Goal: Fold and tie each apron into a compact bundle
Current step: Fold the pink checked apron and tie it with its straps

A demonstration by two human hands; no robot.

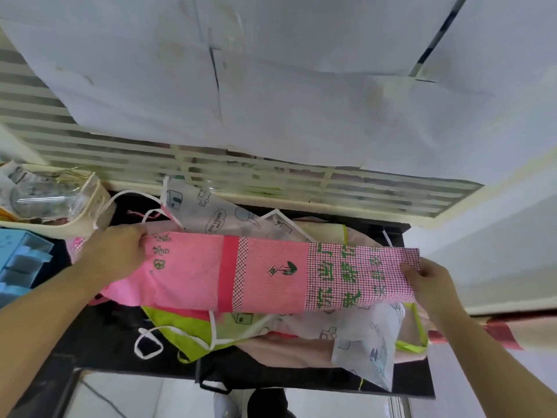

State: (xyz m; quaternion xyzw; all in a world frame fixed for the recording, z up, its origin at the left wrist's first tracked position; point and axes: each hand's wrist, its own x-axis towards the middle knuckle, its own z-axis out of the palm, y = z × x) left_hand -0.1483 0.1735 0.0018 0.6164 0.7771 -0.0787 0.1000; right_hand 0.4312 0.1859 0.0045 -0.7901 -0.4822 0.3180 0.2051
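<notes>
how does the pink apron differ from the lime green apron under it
The pink apron is folded into a long flat strip; the lime green apron lies crumpled in the pile. The left hand and right hand grip the pink one's ends, while no hand touches the green one. The pink one shows checked patches and green lettering; the visible part of the green one looks plain with white ties. Both lie over the black table.

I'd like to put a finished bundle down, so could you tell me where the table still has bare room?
Bare black table shows at the near left, between the left forearm and the white strap loop, and in a small far strip behind the left hand. The middle and right are crowded: the pink apron lies stretched over a pile of aprons, its end pinched by the right hand.
</notes>
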